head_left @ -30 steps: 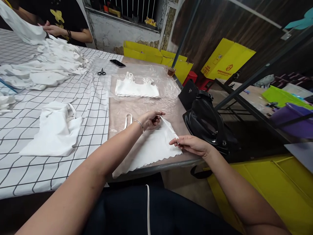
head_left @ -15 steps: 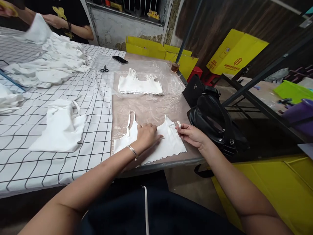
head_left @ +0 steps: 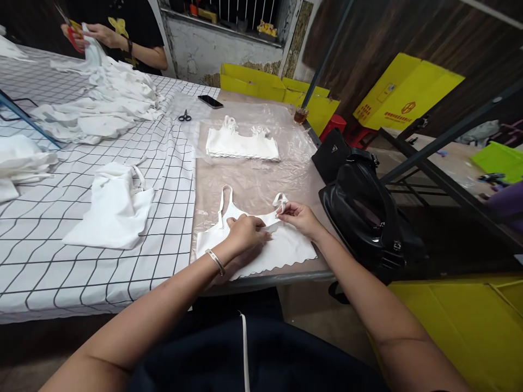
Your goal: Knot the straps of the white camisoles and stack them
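A white camisole top point(head_left: 286, 245) with a wavy hem lies in front of me on the plastic-covered table. My left hand point(head_left: 247, 234) rests on its middle near the neckline, fingers curled over the cloth; the fingertips are partly hidden. One shoulder strap point(head_left: 223, 204) stands up in a loop to the left of that hand. My right hand point(head_left: 298, 218) pinches the other strap point(head_left: 280, 201) at its base, with the loop sticking up above the fingers. Beyond lies a neat stack of white camisole tops point(head_left: 243, 142), straps gathered at the top.
Another white camisole point(head_left: 112, 209) lies on the checked cloth point(head_left: 171, 179) at left, near a heap of white garments point(head_left: 102, 109). Small black scissors point(head_left: 184, 115) and a phone point(head_left: 210, 102) lie farther back. A black bag point(head_left: 359, 201) sits at right. Across the table, a person point(head_left: 141, 38) holds red-handled scissors.
My right hand has moved left and inward with the strap, folding the top's right upper part over. My left hand stays on the cloth. The view has shifted slightly left.
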